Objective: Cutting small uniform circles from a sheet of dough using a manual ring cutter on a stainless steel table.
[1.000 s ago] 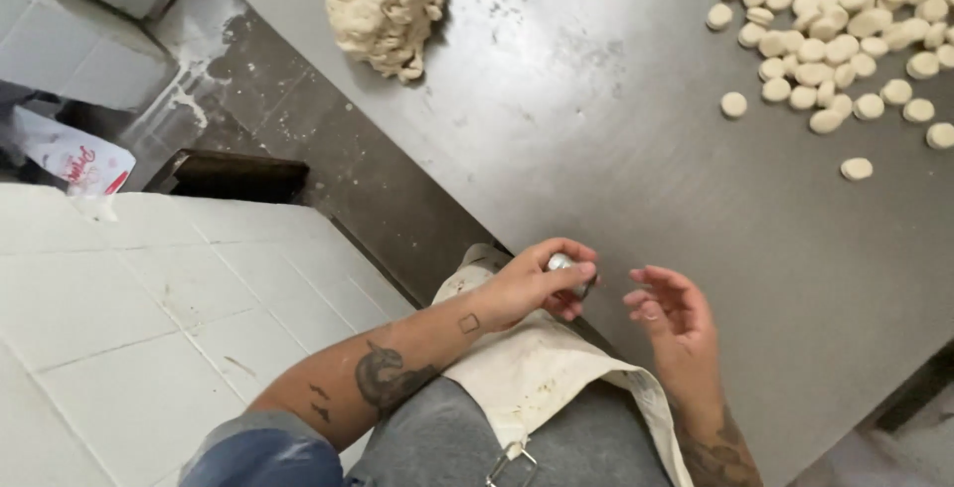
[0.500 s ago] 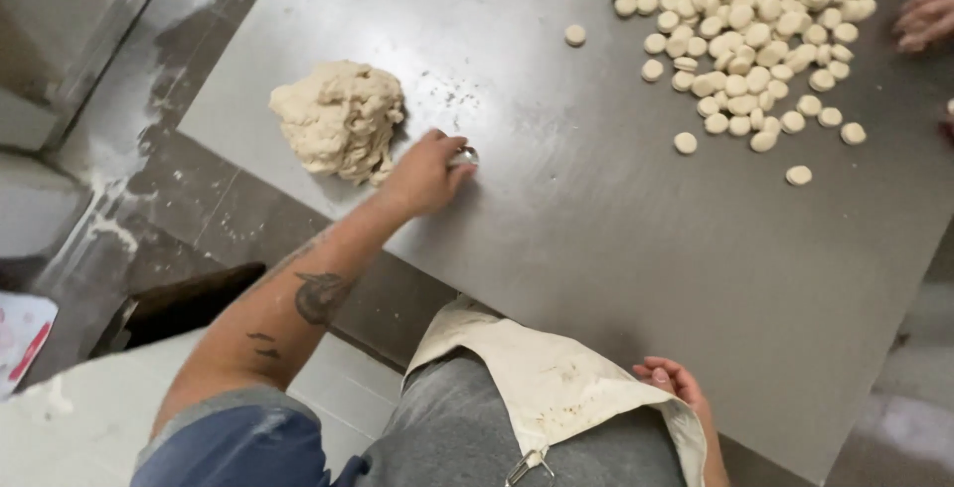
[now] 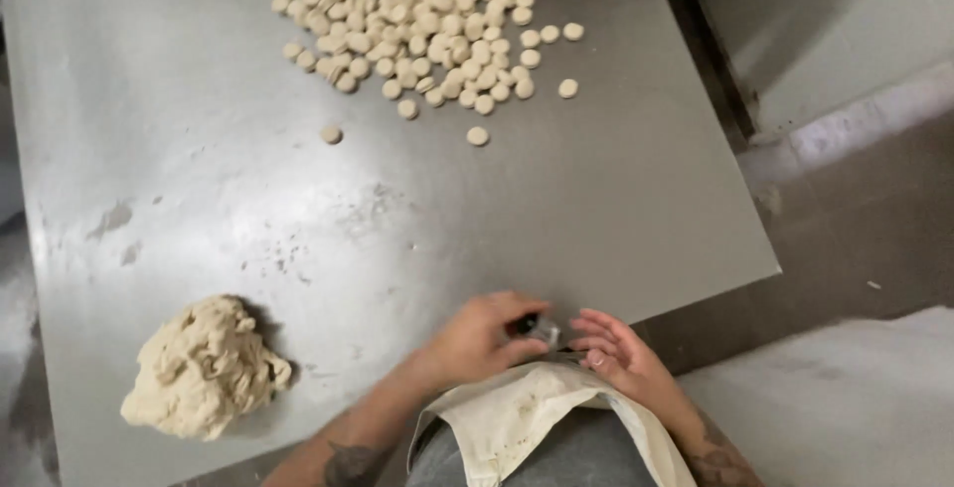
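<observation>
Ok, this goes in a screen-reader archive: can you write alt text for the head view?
Both of a person's hands meet at the near edge of a steel table, the left hand pinching a small dark object beside the open right hand. A rough lump of dough sits at near left; many small round dough pieces lie heaped at the far end.

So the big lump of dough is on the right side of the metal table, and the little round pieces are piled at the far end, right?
Not quite. The head view shows the big lump of dough on the left side of the metal table, near the front edge. The little round pieces are indeed piled at the far end.
</observation>
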